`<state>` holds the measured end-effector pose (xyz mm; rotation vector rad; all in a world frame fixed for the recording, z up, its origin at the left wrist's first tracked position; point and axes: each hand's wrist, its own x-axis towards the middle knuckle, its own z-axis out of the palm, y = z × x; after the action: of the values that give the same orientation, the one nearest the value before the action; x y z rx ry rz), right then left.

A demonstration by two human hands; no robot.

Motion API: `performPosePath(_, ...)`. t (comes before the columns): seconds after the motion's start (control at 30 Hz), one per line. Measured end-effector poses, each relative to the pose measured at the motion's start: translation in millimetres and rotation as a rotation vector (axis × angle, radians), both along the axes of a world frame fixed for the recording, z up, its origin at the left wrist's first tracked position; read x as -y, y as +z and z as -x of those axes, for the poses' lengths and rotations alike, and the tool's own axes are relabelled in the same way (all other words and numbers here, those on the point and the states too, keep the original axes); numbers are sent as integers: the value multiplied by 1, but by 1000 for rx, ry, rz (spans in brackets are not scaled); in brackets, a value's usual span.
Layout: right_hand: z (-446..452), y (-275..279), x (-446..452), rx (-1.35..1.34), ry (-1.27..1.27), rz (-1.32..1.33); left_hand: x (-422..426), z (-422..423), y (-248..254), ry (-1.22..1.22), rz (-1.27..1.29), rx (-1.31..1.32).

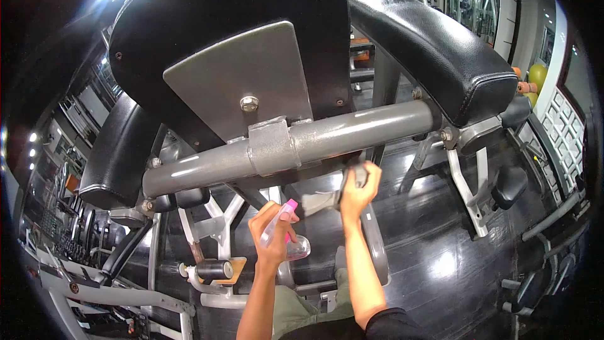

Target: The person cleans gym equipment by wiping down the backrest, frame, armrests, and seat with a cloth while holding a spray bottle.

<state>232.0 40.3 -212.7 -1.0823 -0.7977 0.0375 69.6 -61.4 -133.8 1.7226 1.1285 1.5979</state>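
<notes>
My left hand (pixel 272 233) is closed around a clear spray bottle (pixel 298 249) with a pink nozzle, low in the middle of the view. A little liquid shows at the bottom of the bottle. To its right, my right hand (pixel 358 192) grips a grey cloth (pixel 322 201), whose loose end hangs toward the bottle. The cloth is just below a thick grey metal tube (pixel 365 127) of an exercise machine; whether it touches the machine I cannot tell. Above the tube is the black back panel (pixel 233 6) with a bolted metal plate (pixel 242 75).
Black padded cushions flank the machine, one on the right (pixel 434 44) and one on the left (pixel 116 151). A roller pad (pixel 214 270) is at lower left. Grey frame bars (pixel 119 296) cross the lower left corner. Dark glossy floor (pixel 434 233) spreads to the right.
</notes>
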Motion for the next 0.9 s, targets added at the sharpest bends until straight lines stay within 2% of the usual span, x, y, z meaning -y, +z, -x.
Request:
performPosePath(0.07, 1, 11, 2, -40, 21, -4, -2, 3, -2, 2, -11, 6)
performPosePath(0.13, 17, -9, -3, 70, -48, -7, -3, 5, -3, 30, -6, -17)
performPosePath(0.27, 57, -32, 12, 215, 310, 111, -3, 3, -6, 33, -1, 44)
performPosePath(0.4, 56, -27, 15, 260, 394, 102, 1, 6, -10, 60, 10, 83)
performPosePath(0.5, 41, -14, 9, 76, 148, 40, 3, 12, -14, 78, 24, 97)
performPosePath(0.6, 45, -1, 7, -59, 48, 55, 6, 18, -12, 101, 26, 107)
performPosePath(0.67, 65, -11, 3, -91, 52, 31, 8, 20, -7, 111, 20, 109)
performPosePath(0.8, 95, -20, 18, 247, 434, 107, 13, 31, -8, 132, 23, 126)
performPosePath(0.9, 81, -15, 18, 288, 475, 127, 18, 37, -5, 134, 25, 147)
